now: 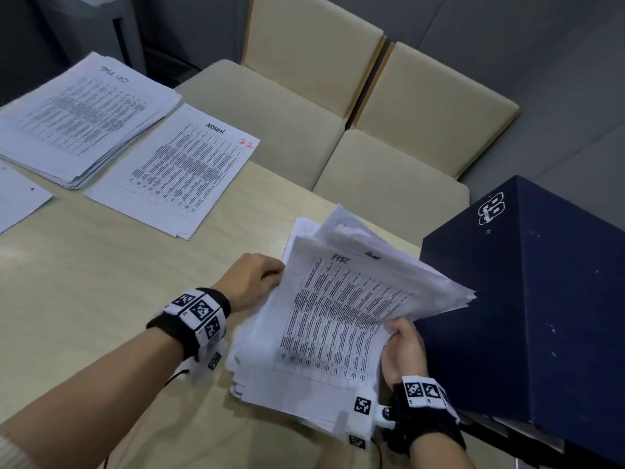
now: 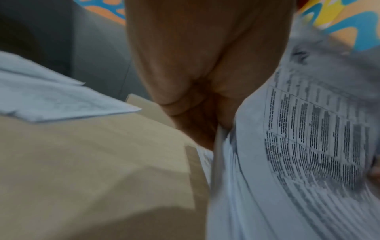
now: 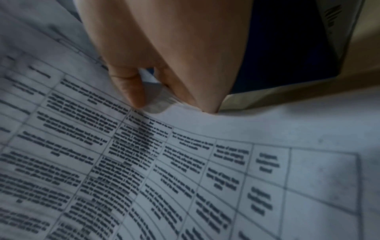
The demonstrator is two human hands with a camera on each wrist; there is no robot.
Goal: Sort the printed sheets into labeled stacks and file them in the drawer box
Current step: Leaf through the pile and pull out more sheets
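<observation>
While both hands clamp a thick bundle of printed sheets topped "HR" just above the table, the left hand grips its left edge and the right hand pinches the near right edge, thumb on top. Just right stands the dark blue drawer box. Farther left lie a thin stack marked "ADMIN" and a thick stack, its blurred label possibly "TASK LIST". Beige chairs lie beyond.
</observation>
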